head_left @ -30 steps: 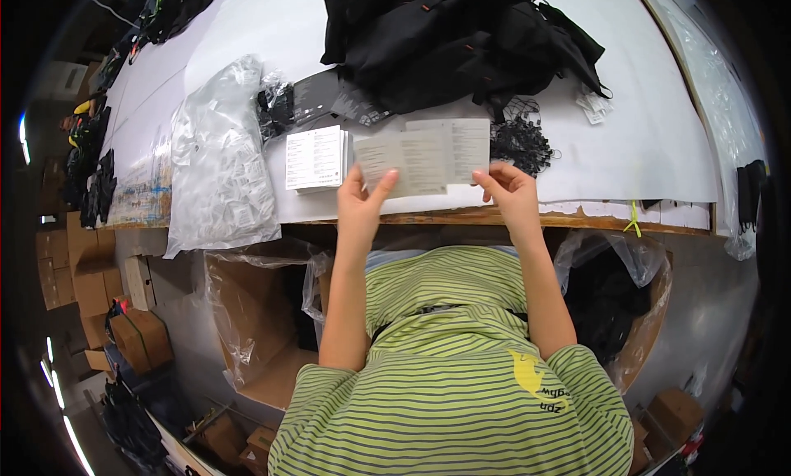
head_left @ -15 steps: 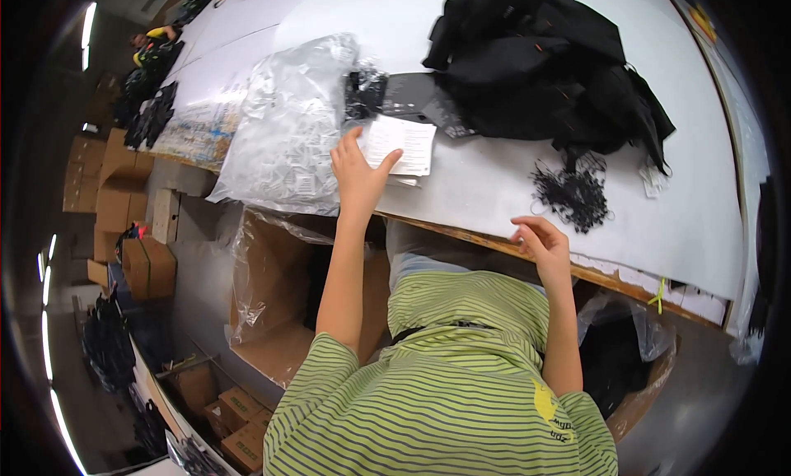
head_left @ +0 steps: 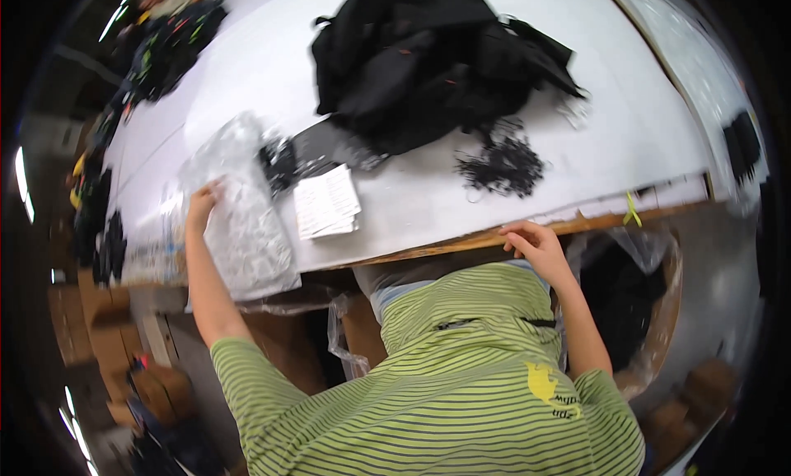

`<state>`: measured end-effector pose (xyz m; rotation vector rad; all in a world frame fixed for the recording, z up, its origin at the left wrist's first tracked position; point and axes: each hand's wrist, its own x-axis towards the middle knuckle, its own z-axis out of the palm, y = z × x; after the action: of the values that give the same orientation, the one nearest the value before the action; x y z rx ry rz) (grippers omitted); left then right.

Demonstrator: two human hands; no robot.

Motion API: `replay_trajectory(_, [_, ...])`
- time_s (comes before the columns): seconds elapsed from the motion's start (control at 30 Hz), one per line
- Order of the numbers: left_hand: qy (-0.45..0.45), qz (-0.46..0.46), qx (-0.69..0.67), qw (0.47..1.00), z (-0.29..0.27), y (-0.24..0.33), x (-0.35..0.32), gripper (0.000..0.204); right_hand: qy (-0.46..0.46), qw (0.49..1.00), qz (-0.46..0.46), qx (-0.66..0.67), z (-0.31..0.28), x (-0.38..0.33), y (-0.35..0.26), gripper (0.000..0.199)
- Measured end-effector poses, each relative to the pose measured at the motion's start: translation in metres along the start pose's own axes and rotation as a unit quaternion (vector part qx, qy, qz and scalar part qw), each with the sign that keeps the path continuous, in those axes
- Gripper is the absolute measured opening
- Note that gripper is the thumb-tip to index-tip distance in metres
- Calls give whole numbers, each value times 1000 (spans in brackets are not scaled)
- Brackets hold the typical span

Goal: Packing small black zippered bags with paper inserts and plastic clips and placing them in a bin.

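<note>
At the left of the table, my left hand (head_left: 204,204) is closed on the crinkled clear plastic bag (head_left: 243,229), which holds many small pale pieces. The fingertips are somewhat blurred. Just right of the bag lies a stack of white printed cards (head_left: 327,203), slightly fanned, which no hand touches. My right hand (head_left: 534,244) hovers at the table's front edge, fingers loosely bent and apart, with nothing visible in them. Beyond it sits a tangle of thin black cords (head_left: 503,165).
A big heap of black fabric items (head_left: 412,64) covers the back middle of the white table (head_left: 395,221). Small dark packets (head_left: 278,163) lie behind the cards. Below the edge stand plastic-lined boxes, one with black contents (head_left: 622,295). A yellow tie (head_left: 632,209) hangs at the edge.
My left hand has left the white cards and moved left onto the plastic bag. My right hand stays near the table edge. The whole view has turned and shifted.
</note>
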<state>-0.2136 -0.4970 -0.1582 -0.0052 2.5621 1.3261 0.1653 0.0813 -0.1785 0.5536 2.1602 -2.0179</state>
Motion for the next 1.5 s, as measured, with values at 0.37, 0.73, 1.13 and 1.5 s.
replay_trajectory(0.37, [-112,-144,397,900,18,-20,37,52,47,999,-17,16,10,22,0,16])
replay_trajectory(0.73, [409,52,291,863,36,-64,-37,52,198,875,-217,-386,53,137,-34,17])
replay_trajectory(1.13, [640,43,-198,742,70,5,-66,37,133,813,-193,-532,43,157,-43,16])
replay_trajectory(1.5, [606,71,87,787,10,46,-75,38,129,886,-224,-384,29,116,-99,12])
